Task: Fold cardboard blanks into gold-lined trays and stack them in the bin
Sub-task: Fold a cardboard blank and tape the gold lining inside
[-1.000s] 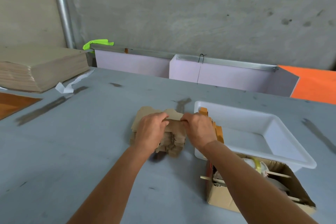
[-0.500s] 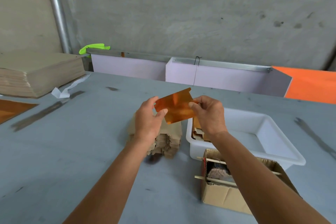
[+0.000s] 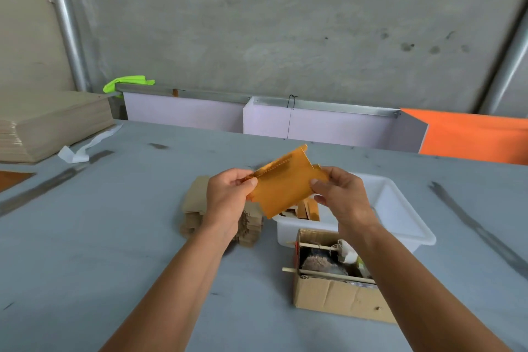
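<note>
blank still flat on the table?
No, both the left hand and right hand pinch the gold-faced blank in the air above the table.

Left hand and right hand raised, forearms extended forward; each pinches opposite edge of blank, thumb over fingers.

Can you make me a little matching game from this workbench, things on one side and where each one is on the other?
Things:
1. blank
2. bin
3. box
4. pile

Places:
A. nearest the camera, under the right arm
B. held up between both hands
C. on the table below the left hand
D. behind the box, beside the right hand

Pairs: 1-B, 2-D, 3-A, 4-C
</note>
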{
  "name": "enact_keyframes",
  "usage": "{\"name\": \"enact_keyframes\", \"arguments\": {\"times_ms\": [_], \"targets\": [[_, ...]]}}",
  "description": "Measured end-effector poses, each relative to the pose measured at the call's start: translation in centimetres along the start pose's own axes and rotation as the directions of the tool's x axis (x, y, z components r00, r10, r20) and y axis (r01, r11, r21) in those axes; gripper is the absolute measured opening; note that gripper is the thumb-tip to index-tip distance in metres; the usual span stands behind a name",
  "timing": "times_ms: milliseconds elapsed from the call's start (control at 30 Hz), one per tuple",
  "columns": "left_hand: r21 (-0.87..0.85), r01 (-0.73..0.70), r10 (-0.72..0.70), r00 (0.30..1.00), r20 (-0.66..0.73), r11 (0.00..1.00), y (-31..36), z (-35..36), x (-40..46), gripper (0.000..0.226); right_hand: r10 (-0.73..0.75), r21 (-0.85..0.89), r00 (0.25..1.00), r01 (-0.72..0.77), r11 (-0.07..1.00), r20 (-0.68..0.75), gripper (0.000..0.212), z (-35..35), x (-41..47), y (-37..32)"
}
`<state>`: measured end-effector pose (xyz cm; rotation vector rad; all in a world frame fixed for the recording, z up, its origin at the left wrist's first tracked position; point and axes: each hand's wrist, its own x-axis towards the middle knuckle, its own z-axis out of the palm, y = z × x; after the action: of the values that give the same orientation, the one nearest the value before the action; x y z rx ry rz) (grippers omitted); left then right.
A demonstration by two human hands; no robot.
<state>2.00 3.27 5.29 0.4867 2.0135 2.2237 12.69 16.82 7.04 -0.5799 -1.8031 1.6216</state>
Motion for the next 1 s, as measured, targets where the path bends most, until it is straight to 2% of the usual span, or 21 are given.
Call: {"name": "enact_keyframes", "arguments": {"times_ms": [100,200,333,500,700,800,933,1000], "targets": [[-0.057,0.055,-0.054,0.998,0.012,0.997,0.3,0.4,-0.7,0.013,0.051,0.067,0.999,-0.051,0.996,0.002,0.017,-1.2,-0.8,-0.3],[-0.116,0.094,-0.092,0.995,0.026,0.989,0.7,0.7,-1.5,0.013,0.074,0.123,0.997,-0.078,0.989,0.039,0.007,-2.1,-1.9,-0.5],[-0.138,0.122,-0.116,0.992,0.053,0.983,0.9,0.8,-2.9,0.015,0.109,0.174,0.991,-0.12,0.977,0.073,0.017,-2.5,-3.1,-0.6],[-0.185,0.216,-0.189,0.97,0.153,0.959,1.0,0.6,-4.7,0.016,0.149,0.236,0.984,-0.169,0.957,0.098,0.013,-3.6,-4.4,-0.3],[-0.205,0.261,-0.2,0.94,0.276,0.943,1.2,0.7,-6.3,0.016,0.179,0.236,0.978,-0.2,0.951,0.108,0.015,-5.4,-6.1,0.4],[-0.138,0.178,-0.136,0.953,0.272,0.974,0.9,1.0,-7.3,0.018,0.151,0.161,0.985,-0.164,0.973,0.088,0.023,-6.4,-7.4,0.9],[-0.025,-0.048,0.053,0.961,0.27,0.999,0.1,1.2,-9.2,0.016,0.068,0.047,0.997,-0.067,0.997,-0.038,0.005,-7.9,-9.2,1.4],[0.003,-0.126,0.121,0.956,0.266,0.992,-0.4,1.3,-10.3,0.017,0.025,0.029,0.995,-0.023,0.999,-0.092,0.013,-8.7,-10.4,1.8]]}}
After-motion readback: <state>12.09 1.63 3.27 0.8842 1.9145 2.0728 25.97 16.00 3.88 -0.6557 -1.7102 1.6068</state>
